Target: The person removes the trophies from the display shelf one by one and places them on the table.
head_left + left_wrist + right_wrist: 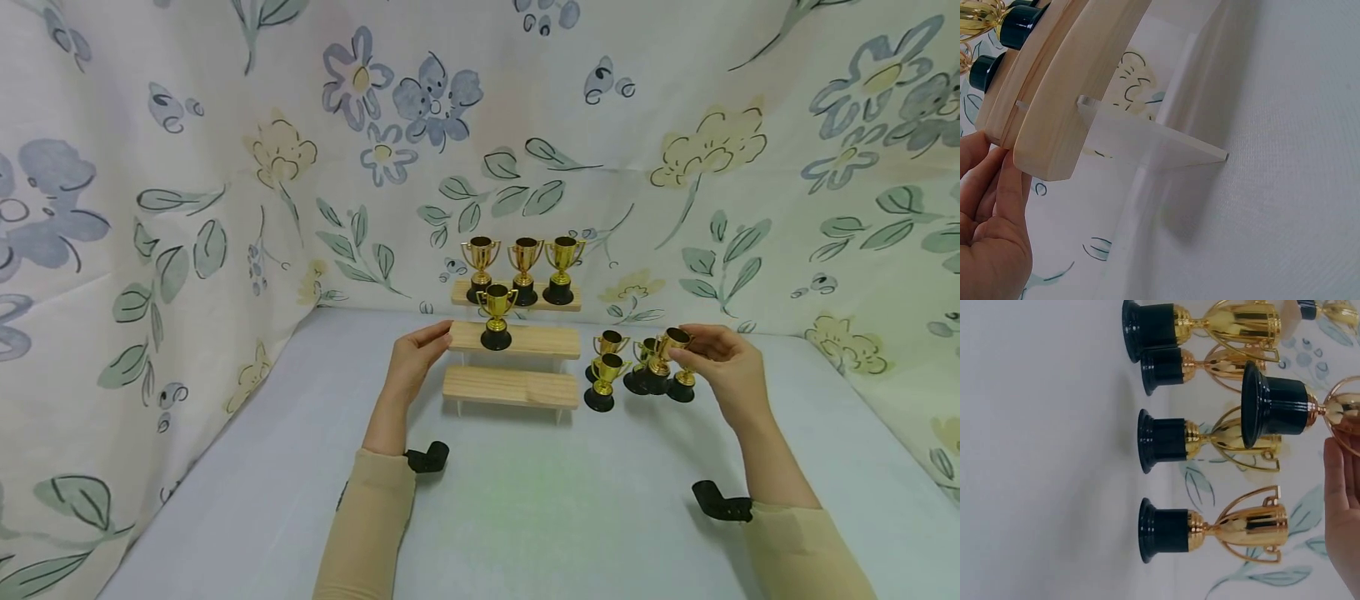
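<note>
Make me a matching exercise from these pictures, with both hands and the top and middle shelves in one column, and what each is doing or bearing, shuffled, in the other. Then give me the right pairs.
Column one:
1. Left hand
2. Right hand
3. Top shelf
4. Middle shelf

Column two:
A. Bears three standing trophies
B. Pinches the end of a shelf
C. Bears a single standing trophy
D. Holds a raised trophy

Right pairs: 1-B, 2-D, 3-A, 4-C.

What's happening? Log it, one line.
left hand: pinches middle shelf; right hand: holds gold trophy above table; top shelf: three trophies; middle shelf: one trophy
</note>
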Motion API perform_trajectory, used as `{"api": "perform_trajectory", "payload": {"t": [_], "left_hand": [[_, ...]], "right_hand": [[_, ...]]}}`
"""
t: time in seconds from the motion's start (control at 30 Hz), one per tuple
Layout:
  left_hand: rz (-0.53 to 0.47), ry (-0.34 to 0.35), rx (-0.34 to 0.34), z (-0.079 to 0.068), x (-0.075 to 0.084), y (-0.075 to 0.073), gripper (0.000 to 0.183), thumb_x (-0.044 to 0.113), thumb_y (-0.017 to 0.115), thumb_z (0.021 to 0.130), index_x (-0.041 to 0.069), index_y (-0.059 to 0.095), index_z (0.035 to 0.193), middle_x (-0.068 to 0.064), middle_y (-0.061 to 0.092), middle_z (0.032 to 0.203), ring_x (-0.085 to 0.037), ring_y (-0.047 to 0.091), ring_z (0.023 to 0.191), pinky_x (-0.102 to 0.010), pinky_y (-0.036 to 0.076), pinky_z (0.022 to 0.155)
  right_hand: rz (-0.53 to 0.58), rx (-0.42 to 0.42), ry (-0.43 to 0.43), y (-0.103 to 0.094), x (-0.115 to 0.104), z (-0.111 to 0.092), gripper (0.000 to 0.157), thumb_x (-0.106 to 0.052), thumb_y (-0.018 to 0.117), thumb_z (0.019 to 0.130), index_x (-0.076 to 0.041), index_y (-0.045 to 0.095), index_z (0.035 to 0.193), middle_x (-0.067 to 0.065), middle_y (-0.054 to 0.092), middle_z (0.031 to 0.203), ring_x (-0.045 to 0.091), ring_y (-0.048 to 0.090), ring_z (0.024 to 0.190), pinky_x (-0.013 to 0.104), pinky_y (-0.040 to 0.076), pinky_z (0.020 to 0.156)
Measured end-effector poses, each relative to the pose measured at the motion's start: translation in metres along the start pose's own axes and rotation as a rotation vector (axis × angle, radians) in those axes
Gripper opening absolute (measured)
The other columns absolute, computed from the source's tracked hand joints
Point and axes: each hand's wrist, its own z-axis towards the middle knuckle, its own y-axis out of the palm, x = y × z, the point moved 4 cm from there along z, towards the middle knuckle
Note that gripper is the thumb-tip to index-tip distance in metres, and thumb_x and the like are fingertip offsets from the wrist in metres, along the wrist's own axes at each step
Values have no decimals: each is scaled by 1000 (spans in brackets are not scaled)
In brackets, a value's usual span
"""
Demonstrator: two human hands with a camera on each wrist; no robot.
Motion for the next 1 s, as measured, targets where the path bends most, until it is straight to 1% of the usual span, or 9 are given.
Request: {"api": "perform_trajectory", "payload": {"t": [0.2, 0.37, 0.53, 0.7, 0.83, 1.0], "left_hand": [[8, -4, -6, 0, 2, 1, 40, 6, 62, 96, 1, 60, 135, -15, 57, 143, -11, 62, 119, -18, 52, 103], [11, -1, -4, 0, 2, 1, 40, 5, 63, 95, 1, 59, 135, -16, 57, 143, -15, 61, 123, -17, 52, 103], [6, 4, -8, 0, 0, 1, 40, 5, 62, 95, 0, 59, 135, -16, 57, 143, -16, 60, 125, -16, 52, 102], [9, 5, -9, 0, 0, 1, 41, 4, 62, 95, 0, 58, 136, -17, 56, 144, -17, 59, 125, -18, 52, 102], [5, 0, -5, 1, -1, 0, 41, 4, 62, 95, 0, 58, 135, -18, 56, 144, -13, 61, 121, -17, 52, 102], [7, 1, -8, 0, 0, 0, 41, 4, 62, 95, -1, 58, 136, -18, 56, 144, -12, 62, 119, -17, 52, 102]], "right_hand": [[-193, -29, 88, -1, 10, -2, 36, -12, 79, 84, -13, 67, 118, -26, 68, 95, -5, 63, 85, 8, 55, 70], [-324, -81, 105, -1, 14, -3, 39, -21, 80, 85, -13, 65, 120, -29, 66, 92, -5, 62, 82, 8, 54, 70], [-369, -104, 115, 1, 20, -5, 40, -24, 81, 83, -13, 64, 117, -29, 65, 90, -5, 62, 82, 9, 53, 71], [-389, -129, 136, 0, 26, -5, 47, -25, 80, 84, -6, 61, 122, -32, 62, 94, -9, 62, 87, 7, 52, 74], [-406, -147, 162, -1, 30, -4, 52, -27, 80, 85, -3, 59, 126, -33, 62, 96, -10, 63, 87, 7, 50, 75], [-403, -163, 181, -1, 34, -4, 53, -27, 80, 85, -2, 58, 126, -33, 62, 95, -10, 62, 88, 7, 51, 76]]}}
